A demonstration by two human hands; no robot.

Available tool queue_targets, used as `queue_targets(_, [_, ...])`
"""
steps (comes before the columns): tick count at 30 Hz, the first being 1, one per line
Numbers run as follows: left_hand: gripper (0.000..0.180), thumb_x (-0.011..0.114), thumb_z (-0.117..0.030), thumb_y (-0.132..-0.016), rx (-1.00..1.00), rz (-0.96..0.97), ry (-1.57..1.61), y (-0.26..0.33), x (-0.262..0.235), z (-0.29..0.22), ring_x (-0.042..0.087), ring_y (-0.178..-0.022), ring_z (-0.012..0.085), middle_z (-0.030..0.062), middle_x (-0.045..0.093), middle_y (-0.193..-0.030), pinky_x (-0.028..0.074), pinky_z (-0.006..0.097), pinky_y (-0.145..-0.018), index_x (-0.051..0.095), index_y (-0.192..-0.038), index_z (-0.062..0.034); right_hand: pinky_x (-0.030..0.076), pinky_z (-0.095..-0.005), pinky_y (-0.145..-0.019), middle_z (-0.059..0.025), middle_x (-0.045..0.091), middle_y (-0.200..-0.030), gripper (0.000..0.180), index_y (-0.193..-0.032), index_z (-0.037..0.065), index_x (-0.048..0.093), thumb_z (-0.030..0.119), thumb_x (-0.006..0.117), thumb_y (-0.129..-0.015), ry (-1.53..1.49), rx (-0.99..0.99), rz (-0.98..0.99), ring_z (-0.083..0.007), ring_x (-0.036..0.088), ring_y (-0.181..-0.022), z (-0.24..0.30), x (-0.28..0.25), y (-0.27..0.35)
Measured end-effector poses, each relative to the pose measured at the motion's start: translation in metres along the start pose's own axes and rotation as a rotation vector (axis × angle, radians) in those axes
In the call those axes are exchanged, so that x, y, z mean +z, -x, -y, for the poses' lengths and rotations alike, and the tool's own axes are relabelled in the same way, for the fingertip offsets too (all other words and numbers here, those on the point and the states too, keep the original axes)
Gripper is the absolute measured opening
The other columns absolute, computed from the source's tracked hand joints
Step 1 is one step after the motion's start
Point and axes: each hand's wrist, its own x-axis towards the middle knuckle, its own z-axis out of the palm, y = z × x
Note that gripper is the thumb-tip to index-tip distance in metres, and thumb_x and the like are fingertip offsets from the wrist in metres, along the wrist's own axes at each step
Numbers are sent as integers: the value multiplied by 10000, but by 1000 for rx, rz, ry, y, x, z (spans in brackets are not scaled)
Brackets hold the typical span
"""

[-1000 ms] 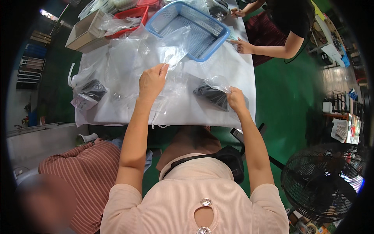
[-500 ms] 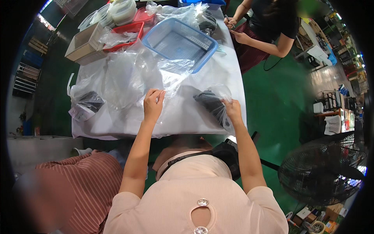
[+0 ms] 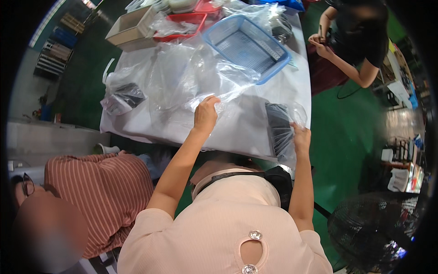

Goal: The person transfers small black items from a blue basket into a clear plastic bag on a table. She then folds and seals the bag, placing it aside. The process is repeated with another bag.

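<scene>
My right hand [image 3: 301, 136] grips the side of a clear plastic bag [image 3: 297, 112] at the table's right edge. Inside the bag lies a dark, flat bundle [image 3: 279, 125] whose kind I cannot make out. My left hand [image 3: 206, 113] is closed, its fingertips pinching the near edge of an empty clear plastic bag [image 3: 235, 75] in the middle of the table. Further loose clear bags [image 3: 171, 75] spread out to its left. Another filled clear bag [image 3: 123, 97] with dark contents rests at the table's left side.
A blue basket [image 3: 285, 61], a red tray [image 3: 200, 20] and a beige box [image 3: 130, 40] stand at the table's far side. One person [image 3: 360, 41] stands at the right, another [image 3: 100, 192] is at my left. A black fan [image 3: 374, 223] stands lower right.
My right hand has brought the filled bag round so that its dark bundle lies straighter along the table's right edge. My left hand stays by the clear plastic; the whole view has shifted.
</scene>
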Motion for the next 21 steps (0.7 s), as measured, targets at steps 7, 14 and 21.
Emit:
queue_targets(7, [514, 501, 78, -731, 118, -141, -236, -17, -42, -50, 581, -968, 289, 94, 471, -1296, 490, 362, -776, 488, -1228, -50, 301, -241, -402, 44, 384, -502, 194, -914, 38, 706, 183, 603, -836, -144, -6, 125, -63, 348, -418, 84, -43, 42])
queue_targets(14, [674, 518, 74, -712, 390, -126, -230, -40, -72, -92, 580, -811, 222, 6, 347, -1413, 486, 342, -693, 365, -1352, -70, 235, -222, -400, 84, 306, -512, 278, -923, 20, 697, 277, 611, -860, -210, -128, 102, -36, 281, -419, 144, -78, 69])
queue_targets(21, [771, 527, 46, -692, 122, 166, -524, -19, -28, -75, 591, -930, 280, 16, 241, -1468, 488, 358, -731, 280, -1400, -133, 246, -213, -399, 87, 325, -519, 275, -910, 17, 694, 275, 613, -860, -250, -131, 106, -34, 283, -421, 144, -84, 72])
